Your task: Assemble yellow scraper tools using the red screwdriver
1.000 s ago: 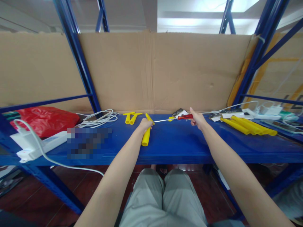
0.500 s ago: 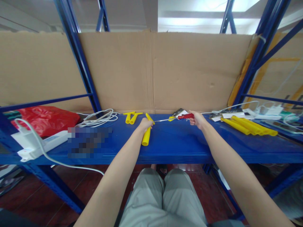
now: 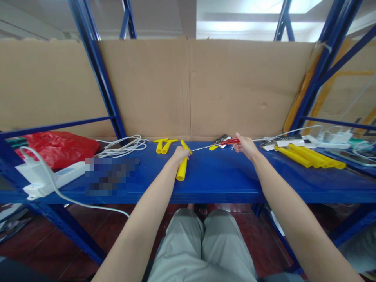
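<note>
My left hand is closed around a yellow T-shaped plastic piece, its hollow tube end pointing toward me and its crossbar showing past my fingers. My right hand grips the red handle of a screwdriver. The metal shaft runs left and its tip meets the crossbar of the yellow piece near my left fingers; whether a screw sits there is too small to tell. Behind the shaft lie a small yellow part and a black-and-white packet.
Two yellow T-shaped pieces lie at the back left. Several yellow tubes lie on the right of the blue shelf. White cables, a power strip and a red plastic bag are at left. Cardboard stands behind.
My right hand has raised the screwdriver handle slightly and turned its grip, so the shaft now slopes up to the right. My left hand and the yellow piece stay in place.
</note>
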A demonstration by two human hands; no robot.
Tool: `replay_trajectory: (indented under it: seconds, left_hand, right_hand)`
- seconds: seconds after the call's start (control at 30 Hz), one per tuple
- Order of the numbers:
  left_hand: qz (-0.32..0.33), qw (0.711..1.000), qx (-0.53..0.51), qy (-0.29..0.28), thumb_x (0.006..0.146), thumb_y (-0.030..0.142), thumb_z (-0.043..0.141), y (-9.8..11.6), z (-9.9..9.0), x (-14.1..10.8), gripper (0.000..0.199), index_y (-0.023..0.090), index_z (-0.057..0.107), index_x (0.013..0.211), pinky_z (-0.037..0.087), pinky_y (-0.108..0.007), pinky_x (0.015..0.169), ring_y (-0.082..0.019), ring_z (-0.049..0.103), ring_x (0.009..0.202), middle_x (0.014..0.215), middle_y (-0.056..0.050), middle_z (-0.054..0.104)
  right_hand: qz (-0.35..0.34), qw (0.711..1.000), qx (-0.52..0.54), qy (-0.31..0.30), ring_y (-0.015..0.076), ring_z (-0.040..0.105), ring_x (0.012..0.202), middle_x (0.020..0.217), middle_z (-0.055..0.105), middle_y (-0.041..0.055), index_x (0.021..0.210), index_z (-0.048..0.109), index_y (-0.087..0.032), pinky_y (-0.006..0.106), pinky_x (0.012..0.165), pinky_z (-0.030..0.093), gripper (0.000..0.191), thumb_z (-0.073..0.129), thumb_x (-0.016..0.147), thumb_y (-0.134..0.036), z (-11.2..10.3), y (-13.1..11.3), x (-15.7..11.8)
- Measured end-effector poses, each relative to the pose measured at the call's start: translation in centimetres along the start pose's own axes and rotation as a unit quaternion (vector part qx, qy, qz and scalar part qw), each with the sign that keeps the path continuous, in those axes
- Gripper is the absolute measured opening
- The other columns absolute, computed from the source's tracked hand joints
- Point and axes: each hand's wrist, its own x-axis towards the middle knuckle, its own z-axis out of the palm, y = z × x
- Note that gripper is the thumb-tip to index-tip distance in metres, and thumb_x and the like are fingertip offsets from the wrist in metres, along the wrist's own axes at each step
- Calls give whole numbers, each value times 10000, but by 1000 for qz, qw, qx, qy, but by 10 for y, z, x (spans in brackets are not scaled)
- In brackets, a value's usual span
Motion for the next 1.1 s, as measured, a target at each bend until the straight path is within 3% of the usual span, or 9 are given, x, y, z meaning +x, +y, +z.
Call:
replay_trajectory:
  seconds: [0.17,0.43,0.6,0.8,0.93,1.1]
  left_hand:
    - [2,1000,1,2,746,6,501,-1,0,2,173,103,581,627,407,-199,476,-83,471,398,448,17,489]
    - [1,1000,8,6,741,26,531,0,0,0,190,120,548,576,401,-195,470,-85,481,414,456,17,493]
    - [-1,1000,14,8,736,27,557,-2,1,3,213,128,536,551,402,-192,478,-80,479,412,468,11,507]
    - [2,1000,8,7,740,14,532,-1,0,1,259,140,501,515,395,-187,462,-79,472,402,447,16,487]
    - [2,1000,9,5,744,12,521,0,0,0,227,131,529,552,407,-189,474,-82,480,413,451,17,489]
    - [8,1000,3,1,744,20,511,-1,0,0,210,128,538,566,418,-198,488,-85,483,422,465,11,503]
  right_hand:
    - [-18,998,-15,65,56,387,294,411,515,-14,727,579,-117,172,303,300,292,558,873,-369,4,4,1]
    - [30,997,33,61,46,374,269,370,475,-45,806,611,-125,152,283,273,364,574,829,-487,4,1,-2]
    - [66,994,91,15,50,480,328,462,584,-23,871,618,-150,144,361,397,254,571,862,-400,0,-8,-6]
    - [31,988,141,-58,74,606,478,569,657,-2,920,594,-166,159,501,501,120,474,920,-160,-4,-13,-9]
    - [4,990,124,-71,74,599,476,566,649,1,836,590,-159,160,508,504,82,534,892,-178,-5,-11,-8]
    - [-20,997,69,-5,60,524,402,499,581,-13,673,555,-152,154,432,458,223,657,810,-294,-2,-5,-4]
